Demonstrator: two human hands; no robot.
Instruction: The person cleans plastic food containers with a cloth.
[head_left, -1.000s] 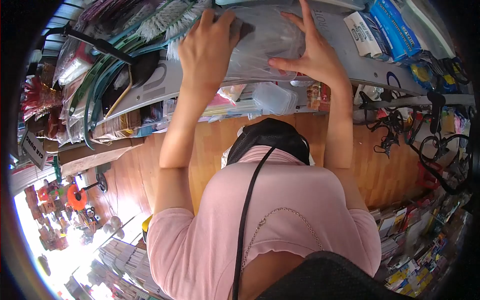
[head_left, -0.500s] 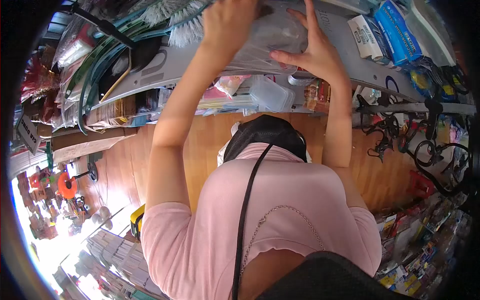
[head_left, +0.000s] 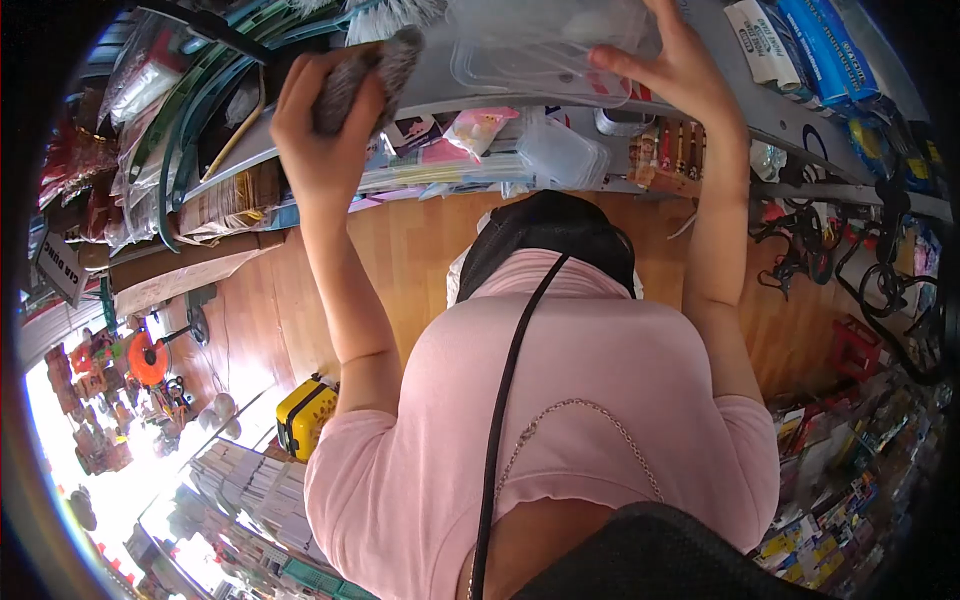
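My left hand (head_left: 325,125) grips a grey fuzzy cloth (head_left: 350,90) between thumb and fingers, over the front edge of the grey shelf, left of centre. My right hand (head_left: 675,65) has its thumb and fingers spread beside a clear plastic container (head_left: 510,65) near the top; some fingertips are cut off by the frame edge. The clear plastic around the container overlaps the shelf top (head_left: 440,90). Whether my right thumb presses on the plastic is hard to tell.
White-bristled brushes (head_left: 395,18) and green curved strips stand upper left. White and blue boxes (head_left: 825,50) lie upper right. Below the shelf top are packets and clear lids (head_left: 563,152). Black straps hang at right; a yellow case (head_left: 306,415) stands on the floor.
My left hand has moved left and down from the plastic, with the grey cloth now plainly visible in it. My right hand has shifted slightly right and up in view, still spread.
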